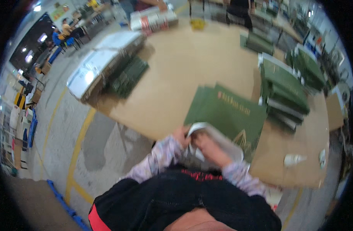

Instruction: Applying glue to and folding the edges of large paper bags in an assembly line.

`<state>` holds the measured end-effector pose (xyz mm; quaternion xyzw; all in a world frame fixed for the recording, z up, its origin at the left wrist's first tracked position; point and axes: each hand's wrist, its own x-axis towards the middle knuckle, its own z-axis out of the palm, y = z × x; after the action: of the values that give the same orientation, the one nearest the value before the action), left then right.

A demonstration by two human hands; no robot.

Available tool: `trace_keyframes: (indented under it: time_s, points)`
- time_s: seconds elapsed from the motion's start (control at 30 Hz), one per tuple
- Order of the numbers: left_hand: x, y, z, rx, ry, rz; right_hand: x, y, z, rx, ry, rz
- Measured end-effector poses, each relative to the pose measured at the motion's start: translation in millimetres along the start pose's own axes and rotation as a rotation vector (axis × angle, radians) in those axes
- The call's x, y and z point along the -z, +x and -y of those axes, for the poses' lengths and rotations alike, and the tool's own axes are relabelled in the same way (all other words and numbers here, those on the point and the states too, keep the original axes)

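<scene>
A dark green paper bag [238, 111] with gold print lies flat before me, its near end lifted and opened to show a white lining [228, 145]. My left hand [180, 135] is closed on the left corner of that raised edge. Inside the white mouth is my right hand [208, 147], its fingers reaching toward the left hand; they are blurred and partly hidden by the paper. Beneath the bag, more green bags [197, 102] fan out to the left.
Stacked green bags [286, 81] stand on the table's right side. A white squeeze bottle [294, 159] lies near the right front edge. At the left are a white-wrapped pack [101, 57] and dark green bundles [128, 77]. A yellow object [197, 24] sits at the far edge, where people stand.
</scene>
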<state>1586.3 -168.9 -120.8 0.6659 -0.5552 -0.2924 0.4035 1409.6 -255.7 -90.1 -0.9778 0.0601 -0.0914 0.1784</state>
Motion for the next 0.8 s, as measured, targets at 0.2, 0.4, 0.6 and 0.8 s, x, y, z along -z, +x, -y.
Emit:
trace_keyframes:
  time_s: [0.2,0.4,0.6,0.8]
  points:
    - [31.6,31.2,-9.8,-0.098,-0.179,-0.077,3.5,19.8,-22.8,-0.025,-0.010,-0.161]
    - [27.0,21.2,-9.8,0.111,-0.589,0.021,-10.6,8.4,-20.1,-0.028,-0.063,-0.206]
    - [30.9,5.8,-12.8,0.188,-0.571,0.014,-10.8,5.9,-5.0,-0.039,-0.076,-0.204]
    - [23.0,4.7,-9.2,0.204,-0.690,-0.009,-9.6,11.4,-5.9,-0.058,-0.108,-0.171]
